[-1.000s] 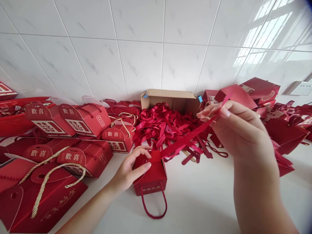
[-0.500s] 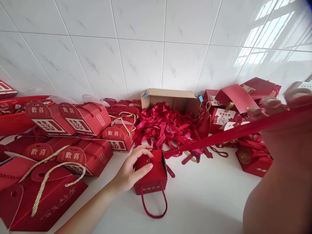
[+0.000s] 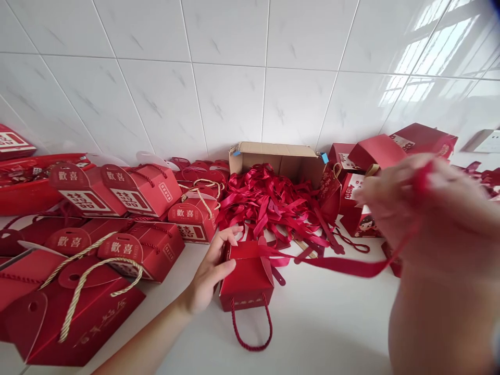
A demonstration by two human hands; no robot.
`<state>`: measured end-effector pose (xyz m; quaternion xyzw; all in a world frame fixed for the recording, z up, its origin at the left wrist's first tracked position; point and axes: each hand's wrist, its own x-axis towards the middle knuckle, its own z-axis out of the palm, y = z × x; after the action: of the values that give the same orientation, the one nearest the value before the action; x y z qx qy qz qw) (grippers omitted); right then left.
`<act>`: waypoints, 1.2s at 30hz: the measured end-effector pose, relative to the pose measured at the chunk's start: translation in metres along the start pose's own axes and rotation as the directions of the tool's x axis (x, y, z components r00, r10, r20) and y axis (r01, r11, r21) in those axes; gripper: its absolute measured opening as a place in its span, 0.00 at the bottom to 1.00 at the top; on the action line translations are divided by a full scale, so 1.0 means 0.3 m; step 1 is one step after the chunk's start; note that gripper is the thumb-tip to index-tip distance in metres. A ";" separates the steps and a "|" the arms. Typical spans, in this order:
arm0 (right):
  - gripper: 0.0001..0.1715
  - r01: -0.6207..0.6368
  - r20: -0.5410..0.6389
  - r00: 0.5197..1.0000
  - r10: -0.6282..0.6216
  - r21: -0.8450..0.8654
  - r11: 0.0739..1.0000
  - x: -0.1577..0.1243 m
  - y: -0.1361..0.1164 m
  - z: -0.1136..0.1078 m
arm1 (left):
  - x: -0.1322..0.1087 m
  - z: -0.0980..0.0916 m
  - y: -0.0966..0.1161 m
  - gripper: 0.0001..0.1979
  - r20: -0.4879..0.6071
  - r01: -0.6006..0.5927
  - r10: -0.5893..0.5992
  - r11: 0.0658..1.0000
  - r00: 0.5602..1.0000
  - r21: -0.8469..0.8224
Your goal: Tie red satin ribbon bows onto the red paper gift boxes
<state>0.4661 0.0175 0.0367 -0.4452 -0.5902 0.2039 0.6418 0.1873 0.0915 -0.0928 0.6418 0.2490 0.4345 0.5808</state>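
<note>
Box (image 3: 248,276), one, on tabletop (image 3: 312,323), well forward of its back edge. Your left hand (image 3: 210,271), nearer, half-curled against its left side; grip unclear. Your right hand (image 3: 433,224), blurred, closed on one ribbon (image 3: 351,266), sagging crosswise from the box. Heaped ribbons (image 3: 269,203): uncountable.

- Right hand (image 3: 425,208) blurred; finger positions on ribbon (image 3: 351,266) unclear
- Carton (image 3: 291,166) bottom hidden by ribbon heap (image 3: 269,205)
- Tray (image 3: 23,202) cut off left
- Box (image 3: 250,276) lettering too small
</note>
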 end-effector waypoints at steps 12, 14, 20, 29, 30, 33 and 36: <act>0.11 -0.175 0.730 0.588 0.349 -0.306 0.936 -0.043 0.128 0.329 | -0.015 0.037 0.004 0.13 -0.046 -0.001 -0.011 0.970 0.999 -0.244; 0.11 -0.164 0.743 0.565 0.357 -0.323 0.932 -0.049 0.133 0.336 | -0.016 0.037 0.001 0.15 -0.046 -0.004 -0.006 0.977 0.999 -0.214; 0.11 -0.135 0.749 0.542 0.382 -0.370 0.919 -0.062 0.136 0.343 | -0.021 0.037 -0.011 0.21 -0.035 -0.002 -0.005 0.980 0.999 -0.198; 0.11 -0.102 0.762 0.533 0.367 -0.373 0.922 -0.065 0.133 0.353 | -0.023 0.042 -0.028 0.22 0.033 -0.008 0.013 0.987 0.999 -0.162; 0.11 -0.105 0.760 0.534 0.371 -0.376 0.921 -0.065 0.132 0.353 | -0.022 0.041 -0.029 0.22 0.016 -0.011 0.013 0.989 1.000 -0.146; 0.11 -0.117 0.759 0.536 0.369 -0.366 0.923 -0.065 0.131 0.352 | -0.018 0.034 -0.032 0.17 -0.058 -0.036 0.029 0.992 0.998 -0.121; 0.11 -0.121 0.769 0.535 0.350 -0.340 0.933 -0.067 0.132 0.352 | -0.013 0.020 -0.026 0.13 -0.084 -0.028 0.024 0.998 0.996 -0.048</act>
<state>0.3730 0.0573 -0.0168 -0.4511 -0.7736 0.3972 0.2009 0.1919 0.0866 -0.1011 0.6119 0.2541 0.4745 0.5796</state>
